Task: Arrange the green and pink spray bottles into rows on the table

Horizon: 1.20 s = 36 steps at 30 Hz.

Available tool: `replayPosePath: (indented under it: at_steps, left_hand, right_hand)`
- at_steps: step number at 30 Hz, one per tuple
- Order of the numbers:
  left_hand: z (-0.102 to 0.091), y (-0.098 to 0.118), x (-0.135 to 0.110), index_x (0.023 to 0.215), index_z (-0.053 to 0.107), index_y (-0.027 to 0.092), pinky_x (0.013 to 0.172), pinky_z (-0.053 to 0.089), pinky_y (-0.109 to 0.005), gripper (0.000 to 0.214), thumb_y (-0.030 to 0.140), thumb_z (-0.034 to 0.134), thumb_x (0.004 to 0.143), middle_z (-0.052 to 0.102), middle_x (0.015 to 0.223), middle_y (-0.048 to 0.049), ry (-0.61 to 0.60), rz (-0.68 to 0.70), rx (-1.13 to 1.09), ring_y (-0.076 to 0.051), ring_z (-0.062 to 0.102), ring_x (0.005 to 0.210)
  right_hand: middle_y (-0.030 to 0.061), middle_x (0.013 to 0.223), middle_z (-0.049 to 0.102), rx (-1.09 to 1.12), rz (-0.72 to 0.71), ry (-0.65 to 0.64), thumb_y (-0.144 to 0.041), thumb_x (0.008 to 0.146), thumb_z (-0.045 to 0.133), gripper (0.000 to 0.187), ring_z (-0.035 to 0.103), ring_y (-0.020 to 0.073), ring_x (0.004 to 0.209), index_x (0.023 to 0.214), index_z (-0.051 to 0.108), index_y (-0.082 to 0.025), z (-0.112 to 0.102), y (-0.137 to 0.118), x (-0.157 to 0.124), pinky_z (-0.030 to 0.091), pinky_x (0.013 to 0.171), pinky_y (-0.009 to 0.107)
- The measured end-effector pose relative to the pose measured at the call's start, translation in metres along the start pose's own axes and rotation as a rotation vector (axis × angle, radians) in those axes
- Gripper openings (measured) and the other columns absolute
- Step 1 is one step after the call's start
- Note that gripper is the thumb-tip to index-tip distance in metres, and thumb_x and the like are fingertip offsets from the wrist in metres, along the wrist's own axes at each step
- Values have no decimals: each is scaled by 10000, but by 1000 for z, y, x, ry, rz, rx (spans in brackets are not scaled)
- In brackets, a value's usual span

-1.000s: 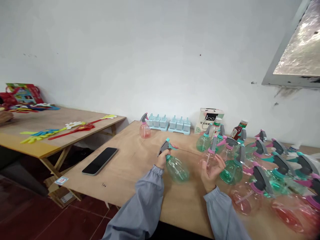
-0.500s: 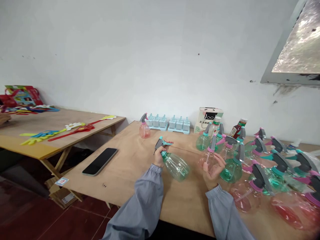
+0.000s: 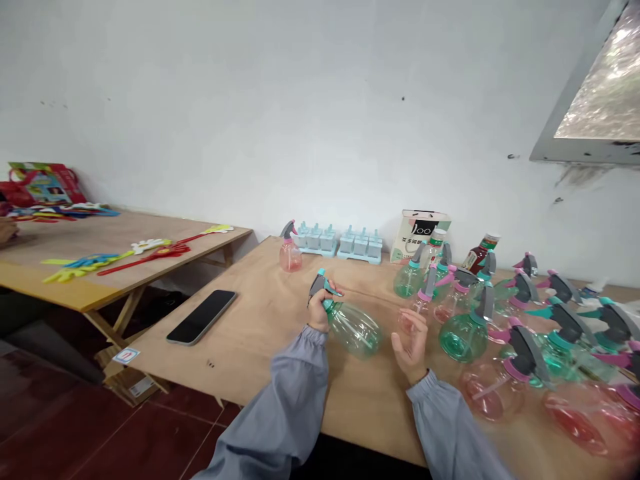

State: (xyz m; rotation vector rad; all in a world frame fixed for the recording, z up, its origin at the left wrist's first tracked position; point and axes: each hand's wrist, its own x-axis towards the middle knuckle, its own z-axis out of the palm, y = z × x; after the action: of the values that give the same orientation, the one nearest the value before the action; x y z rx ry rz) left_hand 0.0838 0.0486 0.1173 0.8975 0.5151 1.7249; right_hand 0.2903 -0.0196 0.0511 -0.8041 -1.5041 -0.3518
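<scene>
My left hand is wrapped round the neck of a green spray bottle with a grey and turquoise trigger head. The bottle is tilted, its base pointing right and down. To its right, my right hand is raised with fingers apart and nothing in it. Just behind those fingers stands a small pink spray bottle, partly hidden by them. A green spray bottle stands right of my right hand, and a larger pink spray bottle is nearer to me.
More spray bottles crowd the right side. Along the wall stand a pink spray bottle, light-blue popsicle molds, a paper box and a red sauce bottle. A phone lies at left. Hand-shaped clappers lie on another table; a person's hand shows there.
My right hand has moved left, away from the small pink spray bottle, and its fingers have opened. The left hand still grips the tilted green bottle. The view has shifted slightly.
</scene>
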Motion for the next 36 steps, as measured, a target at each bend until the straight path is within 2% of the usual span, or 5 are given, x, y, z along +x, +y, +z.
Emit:
replayPosePath:
  at_steps: [5, 13, 18, 28, 36]
  left_hand:
    - [-6, 5, 4, 768, 638, 228, 956, 524, -399, 210, 272, 522, 599, 699, 757, -23, -60, 82, 199, -228, 714, 877]
    - [-67, 55, 46, 929, 726, 186, 799, 540, -347, 291, 367, 694, 704, 721, 823, -36, 29, 204, 817, -226, 679, 819]
    - [-108, 48, 64, 1028, 707, 201, 836, 526, -325, 364, 408, 724, 728, 723, 872, -30, 199, 226, 994, -223, 683, 891]
    - [-141, 27, 73, 1492, 440, 143, 1078, 363, -557, 802, 517, 654, 816, 515, 1449, -244, 401, 244, 1658, -418, 475, 1338]
    - [-158, 33, 116, 1590, 168, 100, 1178, 307, -537, 926, 475, 625, 877, 401, 1575, -255, 277, 126, 1511, -375, 394, 1455]
  right_hand:
    - [143, 1268, 519, -267, 111, 225, -331, 874, 665, 516, 521, 299, 1240, 1322, 442, -207, -5, 17, 12, 434, 1051, 589]
    - [232, 1434, 444, -373, 337, 77, -473, 865, 653, 807, 441, 355, 1373, 1499, 286, -135, 0, 54, 1, 365, 1128, 593]
    - [234, 1456, 429, -307, 388, 81, -475, 842, 662, 834, 412, 360, 1401, 1507, 295, -130, 2, 60, -3, 323, 1159, 601]
    - [225, 1528, 394, -114, 516, -64, -548, 812, 697, 944, 391, 336, 1431, 1551, 268, -148, 19, 44, -13, 344, 1162, 554]
    - [251, 1496, 452, 113, 630, -155, -613, 772, 731, 1066, 522, 329, 1339, 1562, 192, -143, 42, 21, -25, 456, 1083, 524]
